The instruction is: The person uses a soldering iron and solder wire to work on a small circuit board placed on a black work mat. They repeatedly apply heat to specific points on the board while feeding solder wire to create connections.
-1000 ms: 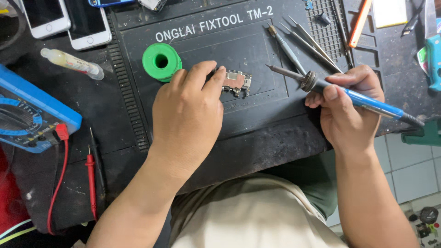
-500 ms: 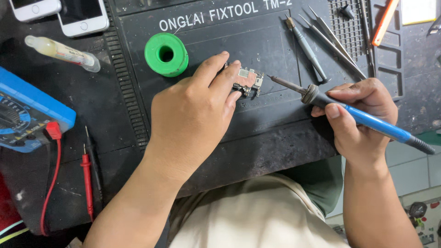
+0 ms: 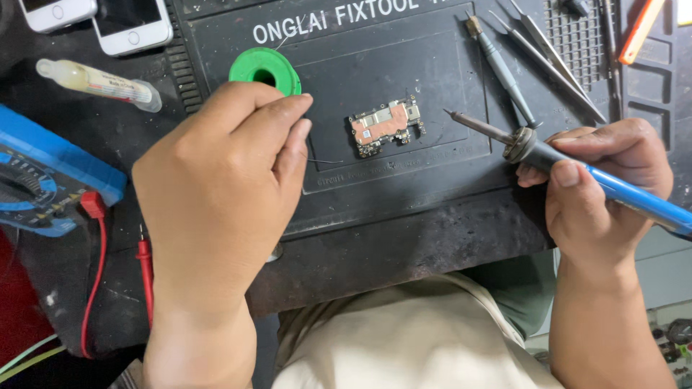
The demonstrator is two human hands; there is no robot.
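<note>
My right hand (image 3: pixel 602 194) is closed round the blue handle of the soldering iron (image 3: pixel 569 169); thumb on top, metal tip pointing left, just short of the board & not touching it. My left hand (image 3: pixel 216 187) is curled, fingertips pinched on a thin solder wire (image 3: pixel 326 161) whose free end sticks out to the right toward the board. The circuit board (image 3: pixel 386 126) is small, irregular outline, copper-coloured shield in the middle w/ silver parts at the edges; it lies flat in the recessed centre of the black work mat (image 3: pixel 404 209), between both hands. Green solder spool (image 3: pixel 264 70) sits just above my left knuckles. Mat's upper right tray holds tweezers (image 3: pixel 551 54) & a slim screwdriver (image 3: pixel 501 68). Far left: blue multimeter (image 3: pixel 43 187) w/ red probe lead (image 3: pixel 94 274), a syringe tube (image 3: pixel 97 83), two white phones (image 3: pixel 133 25).
</note>
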